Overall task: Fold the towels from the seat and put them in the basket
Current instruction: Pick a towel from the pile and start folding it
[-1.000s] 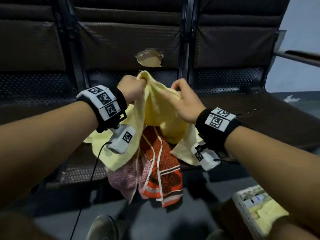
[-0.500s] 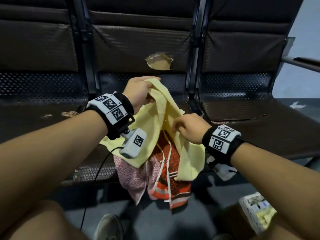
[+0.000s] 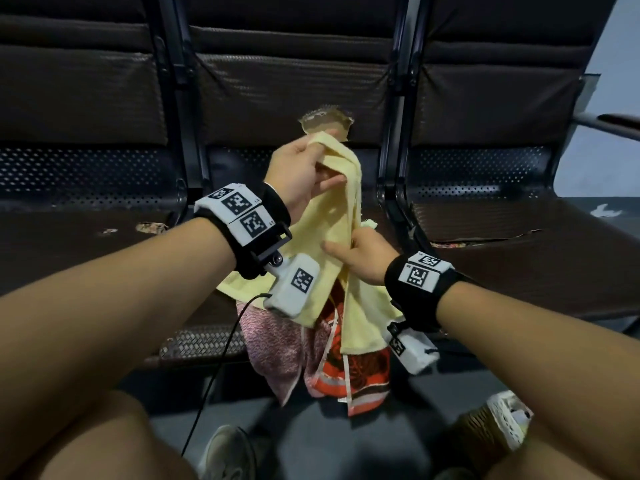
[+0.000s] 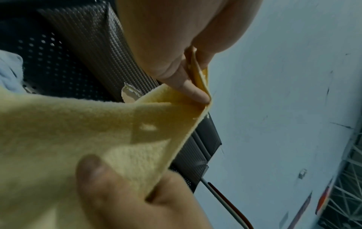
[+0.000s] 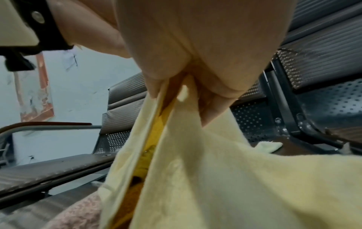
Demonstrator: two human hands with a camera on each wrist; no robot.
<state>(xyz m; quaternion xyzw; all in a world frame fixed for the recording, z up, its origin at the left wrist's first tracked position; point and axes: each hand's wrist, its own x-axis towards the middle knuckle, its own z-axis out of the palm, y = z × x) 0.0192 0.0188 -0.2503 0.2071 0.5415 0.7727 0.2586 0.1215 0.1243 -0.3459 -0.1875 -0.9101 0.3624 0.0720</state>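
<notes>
The left hand is raised in front of the middle seat back, its grip clamped on the top corner of the yellow towel; in the left wrist view the cloth is pinched between thumb and fingers. The right hand is held lower and nearer the body, its fingers curled round a gathered edge of the same towel, which is seen bunched in that grip in the right wrist view.

Under the yellow towel, a pink towel and an orange patterned towel are draped over the front edge of the seat. A torn patch is seen on the seat back just behind the raised corner. A white basket is set on the floor at lower right, well apart from both hands.

The yellow towel is hung between the two grips, its lower part lying over the other towels.
</notes>
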